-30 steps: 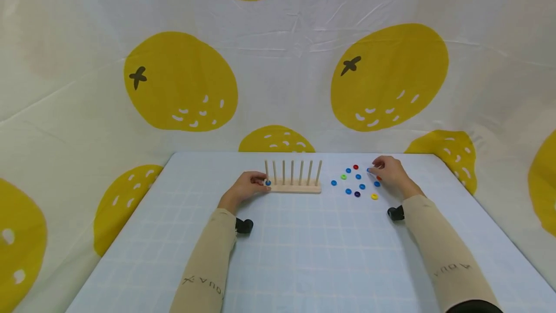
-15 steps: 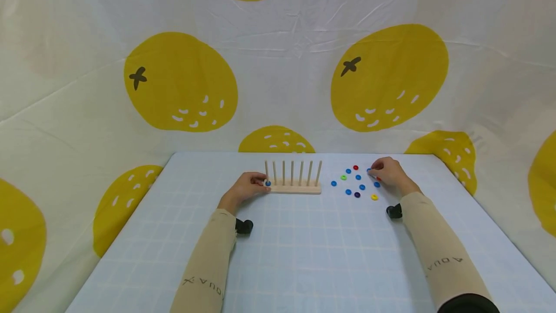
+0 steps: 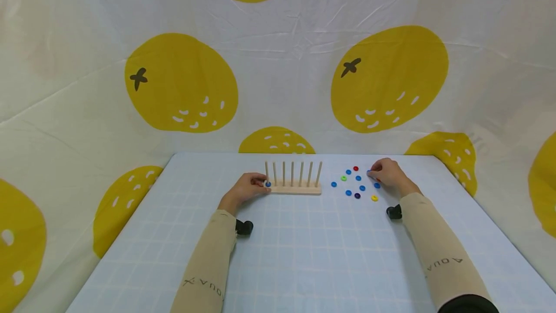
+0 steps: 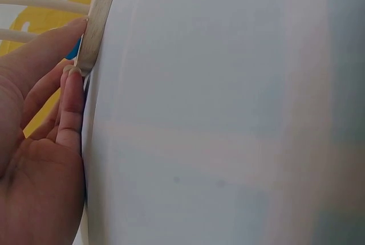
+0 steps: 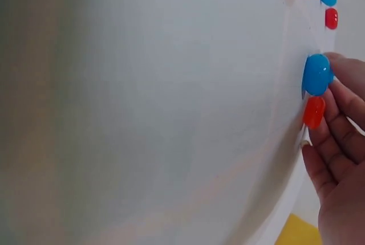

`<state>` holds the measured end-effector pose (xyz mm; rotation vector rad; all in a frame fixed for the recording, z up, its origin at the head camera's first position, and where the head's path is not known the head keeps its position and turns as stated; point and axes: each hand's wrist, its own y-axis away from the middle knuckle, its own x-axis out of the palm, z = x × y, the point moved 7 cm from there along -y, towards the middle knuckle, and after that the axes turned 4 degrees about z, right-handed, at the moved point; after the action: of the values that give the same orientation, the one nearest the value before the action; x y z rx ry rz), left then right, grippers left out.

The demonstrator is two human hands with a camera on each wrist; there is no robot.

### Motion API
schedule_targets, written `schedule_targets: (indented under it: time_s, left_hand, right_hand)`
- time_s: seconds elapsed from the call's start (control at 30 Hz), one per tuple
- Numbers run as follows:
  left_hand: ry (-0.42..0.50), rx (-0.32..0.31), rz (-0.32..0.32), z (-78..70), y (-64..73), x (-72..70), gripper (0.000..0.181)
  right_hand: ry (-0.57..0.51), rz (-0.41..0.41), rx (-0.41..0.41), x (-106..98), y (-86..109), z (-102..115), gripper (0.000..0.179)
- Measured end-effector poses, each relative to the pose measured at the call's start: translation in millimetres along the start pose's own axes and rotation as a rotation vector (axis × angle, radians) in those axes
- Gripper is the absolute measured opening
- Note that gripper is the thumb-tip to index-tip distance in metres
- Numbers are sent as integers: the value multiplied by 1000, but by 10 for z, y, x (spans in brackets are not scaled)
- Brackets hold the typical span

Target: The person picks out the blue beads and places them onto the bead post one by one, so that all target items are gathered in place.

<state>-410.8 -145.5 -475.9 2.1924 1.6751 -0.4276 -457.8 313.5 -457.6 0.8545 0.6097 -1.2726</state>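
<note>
My left hand (image 3: 245,187) grips the left end of a wooden peg rack (image 3: 295,190) that has several upright pegs. Around the leftmost peg sits a blue ring (image 3: 268,184). In the left wrist view, the thumb lies along the front of the wooden base (image 4: 94,34) and other fingertips touch its end. Over the loose rings at the right, my right hand (image 3: 388,174) pinches a small blue ring (image 3: 368,172) between thumb and finger. A second blue ring (image 5: 316,74) and a red ring (image 5: 314,112) lie close by those fingers, partly covering the pinched one in the right wrist view.
Several loose rings lie right of the rack, among them a green ring (image 3: 343,178), a dark purple ring (image 3: 357,195), a yellow ring (image 3: 374,198) and a red ring (image 3: 355,168). They rest on a pale checked tablecloth (image 3: 304,250). A fruit-patterned curtain (image 3: 286,81) hangs behind.
My right forearm has shifted slightly left, and its fingers now cover a little more of the blue ring. The left hand and the rack have stayed in place.
</note>
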Motion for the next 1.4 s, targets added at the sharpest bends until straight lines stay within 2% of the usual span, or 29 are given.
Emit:
schedule_targets:
  time_s: [0.17,0.53,0.7,0.93,1.4]
  left_hand:
    - [1,-14,5,-14,25,-3,46]
    - [-16,-20,4,5,1,-28,47]
    - [-11,-28,6,-12,16,-27,47]
    - [-20,-26,4,-17,22,-13,46]
    - [-19,-32,0,-1,3,-10,47]
  right_hand:
    - [-15,-26,-28,-42,23,49,37]
    - [-14,-156,-176,-185,176,412,34]
    - [-36,-175,-227,-197,264,553,36]
    - [-67,-197,-316,-141,383,718,30]
    - [-113,-215,-423,21,570,1116,24]
